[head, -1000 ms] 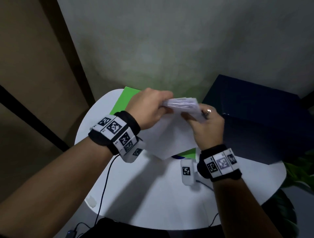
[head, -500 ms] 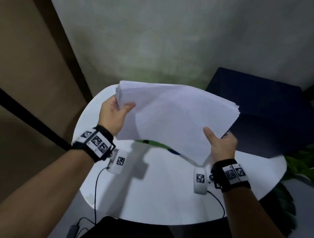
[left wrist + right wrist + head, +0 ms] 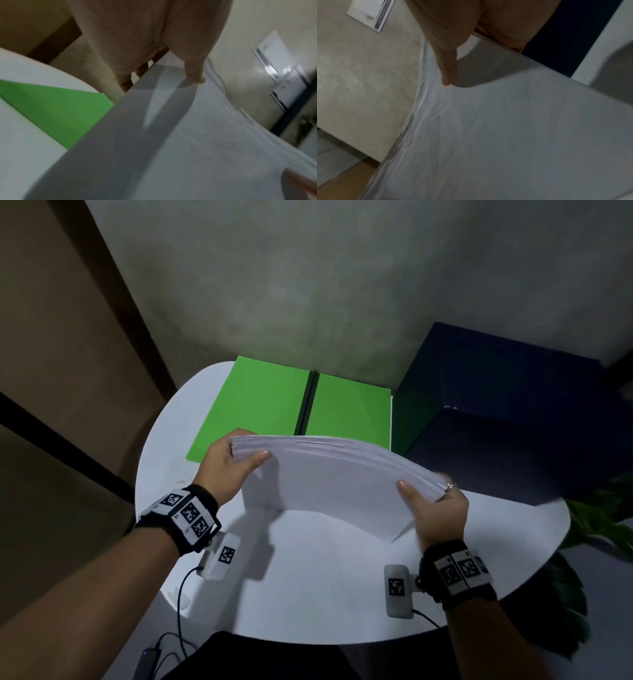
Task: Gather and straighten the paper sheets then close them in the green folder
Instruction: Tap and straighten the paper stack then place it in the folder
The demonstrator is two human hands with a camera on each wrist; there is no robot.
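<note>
Paper sheets (image 3: 329,477) are standing on edge as one thick white stack, bowing upward in the middle, with the lower edge resting on the white table (image 3: 308,587). The left hand (image 3: 227,469) is gripping the stack's left end, thumb lying across the near face and the other fingers going behind it; in the left wrist view the thumb tip (image 3: 195,77) is pressing the top sheet while fingers are curling round the far side. The right hand (image 3: 436,508) is pinching the right end the same way, thumb on the near face, fingers wrapped behind, a ring showing at the paper's upper edge. In the right wrist view the thumb (image 3: 448,70) is lying along the fanned sheet edges, which are not yet flush.

Just beyond the fingertips of both hands the green folder (image 3: 260,405) is lying open and flat on the table, its dark spine running between the two green covers. To the right of the right hand's fingers a dark blue box (image 3: 513,412) is sitting partly on the table. Green plant leaves (image 3: 603,511) are showing past the table's right rim. Both wrists are wearing black bands with printed markers.
</note>
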